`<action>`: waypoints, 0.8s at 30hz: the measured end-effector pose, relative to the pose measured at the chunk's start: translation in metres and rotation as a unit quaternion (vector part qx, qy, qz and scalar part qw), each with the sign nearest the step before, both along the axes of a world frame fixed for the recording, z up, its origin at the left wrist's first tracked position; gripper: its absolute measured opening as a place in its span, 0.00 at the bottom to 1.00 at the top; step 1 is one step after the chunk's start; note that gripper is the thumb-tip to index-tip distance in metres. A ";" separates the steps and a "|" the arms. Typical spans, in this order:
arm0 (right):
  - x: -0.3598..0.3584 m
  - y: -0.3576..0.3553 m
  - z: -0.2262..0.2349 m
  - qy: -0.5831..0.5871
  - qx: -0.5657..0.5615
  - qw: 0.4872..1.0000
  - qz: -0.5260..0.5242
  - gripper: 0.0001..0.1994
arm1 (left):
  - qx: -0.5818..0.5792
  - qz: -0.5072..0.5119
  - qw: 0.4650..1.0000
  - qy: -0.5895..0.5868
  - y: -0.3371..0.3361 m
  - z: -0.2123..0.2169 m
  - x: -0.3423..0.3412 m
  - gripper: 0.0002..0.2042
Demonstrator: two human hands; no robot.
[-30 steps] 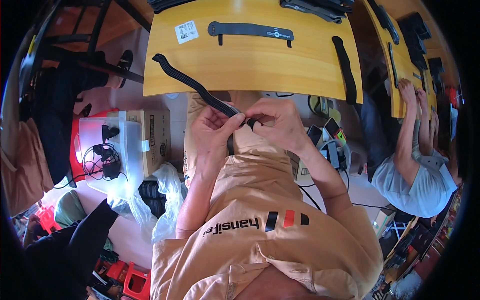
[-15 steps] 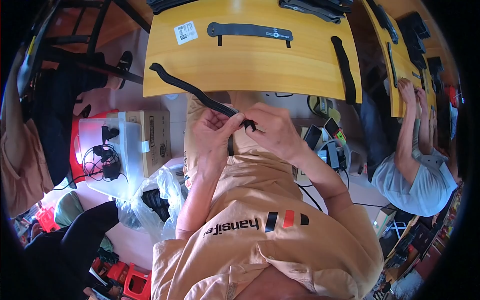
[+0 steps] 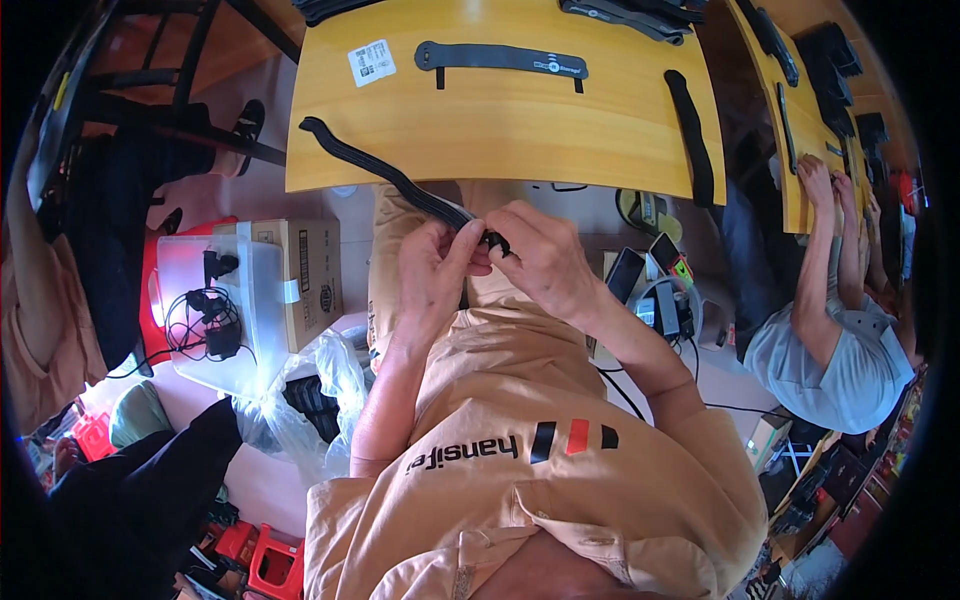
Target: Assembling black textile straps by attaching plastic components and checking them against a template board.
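Note:
A bundle of long black straps (image 3: 385, 172), apparently several laid together, runs from the yellow table's (image 3: 480, 150) near edge toward my body. My left hand (image 3: 432, 270) pinches it near its lower end, thumb on top. Close against it, my right hand (image 3: 550, 258) has its fingers closed on the short black end (image 3: 494, 241) of the bundle. The fingers partly hide that end. On the table ahead lies a flat dark grey strap (image 3: 500, 60) with a hole at its left end and pale printing. Beyond my left hand is a white printed label (image 3: 372, 64).
Another black strap (image 3: 690, 140) lies along the table's right side, with a strap stack (image 3: 640, 16) at the far edge. Below left are a clear plastic bin (image 3: 205, 310) with cables and a cardboard box (image 3: 310, 275). A co-worker (image 3: 825, 350) works at the right-hand table.
Both hands stay close together at the strap end, with small finger shifts; the right fingers have moved slightly left and up. The bundle's far end has shifted slightly upward.

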State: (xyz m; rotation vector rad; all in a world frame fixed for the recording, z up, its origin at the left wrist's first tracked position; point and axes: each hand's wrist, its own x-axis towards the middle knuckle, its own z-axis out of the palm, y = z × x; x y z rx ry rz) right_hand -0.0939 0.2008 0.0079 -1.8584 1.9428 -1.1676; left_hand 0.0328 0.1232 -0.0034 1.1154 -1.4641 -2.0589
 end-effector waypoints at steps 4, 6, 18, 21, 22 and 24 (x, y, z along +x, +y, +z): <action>-0.001 0.001 0.001 0.002 0.013 1.000 0.000 0.11 | -0.001 -0.015 1.000 -0.002 0.001 0.001 0.001 0.11; -0.001 0.000 -0.001 -0.034 0.020 0.999 -0.002 0.10 | 0.000 -0.029 1.000 -0.002 0.000 0.000 0.003 0.10; 0.001 0.003 0.005 0.051 0.013 0.999 -0.001 0.09 | 0.046 -0.062 0.997 0.021 -0.003 0.002 0.003 0.06; 0.001 0.002 0.004 0.066 0.007 0.998 0.007 0.10 | 0.037 -0.055 0.998 0.014 -0.001 -0.002 0.001 0.06; 0.001 0.002 0.004 0.065 0.007 0.998 0.007 0.10 | 0.037 -0.056 0.998 0.014 -0.001 -0.002 0.000 0.06; 0.000 0.002 0.004 0.066 0.013 0.998 0.008 0.10 | 0.022 -0.055 0.998 0.005 -0.001 -0.003 -0.001 0.06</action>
